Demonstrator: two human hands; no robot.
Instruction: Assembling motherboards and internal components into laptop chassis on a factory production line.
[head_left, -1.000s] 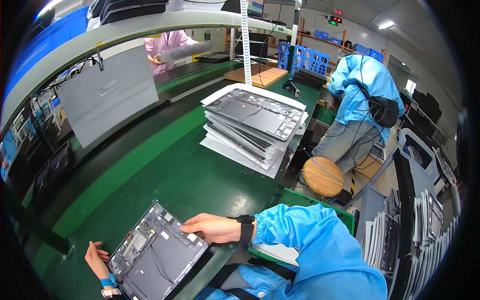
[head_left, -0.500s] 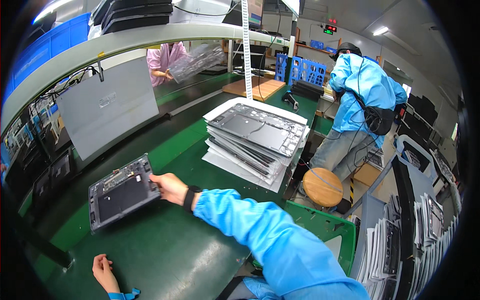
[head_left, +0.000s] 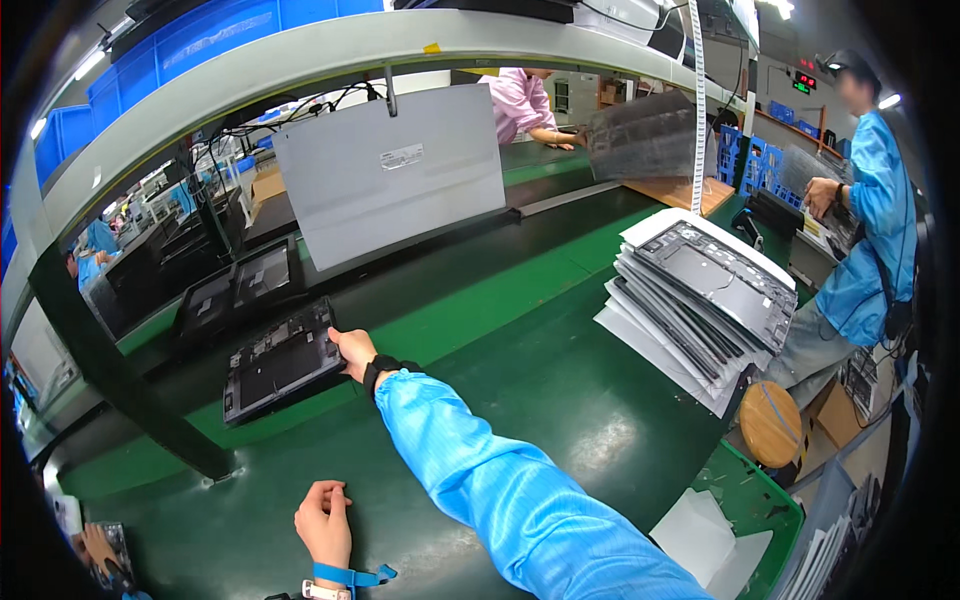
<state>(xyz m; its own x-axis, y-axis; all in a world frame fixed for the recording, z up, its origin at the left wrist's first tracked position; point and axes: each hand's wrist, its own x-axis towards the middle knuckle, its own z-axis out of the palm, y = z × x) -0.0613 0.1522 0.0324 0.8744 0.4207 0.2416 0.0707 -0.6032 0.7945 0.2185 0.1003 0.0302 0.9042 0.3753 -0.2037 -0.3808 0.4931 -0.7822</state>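
Note:
My right hand (head_left: 356, 352) grips the right edge of a dark laptop base (head_left: 290, 375), its inner side up with a circuit board and cables showing. My thumb lies over the rim; the fingers beneath are hidden. The base is at the far left part of the green bench (head_left: 480, 440), beside the dark belt; whether it touches the surface cannot be made out. Near the front of the bench, my left hand (head_left: 325, 525) has its fingers loosely curled together, with nothing visible in them. A blue strap (head_left: 350, 576) goes round that wrist.
A stack of laptop bases (head_left: 715, 285) with white sheets stands on the right, above a green bin (head_left: 770, 490). A grey panel (head_left: 400, 175) hangs from the shelf. A black post (head_left: 140, 390) rises at left. Co-workers' hands (head_left: 570, 138) show across the belt, at right and lower left.
The view has swung left. My right hand has carried the laptop base farther off, toward the belt. The blue-clad co-worker has straightened from bending. My left hand remains curled over the near bench.

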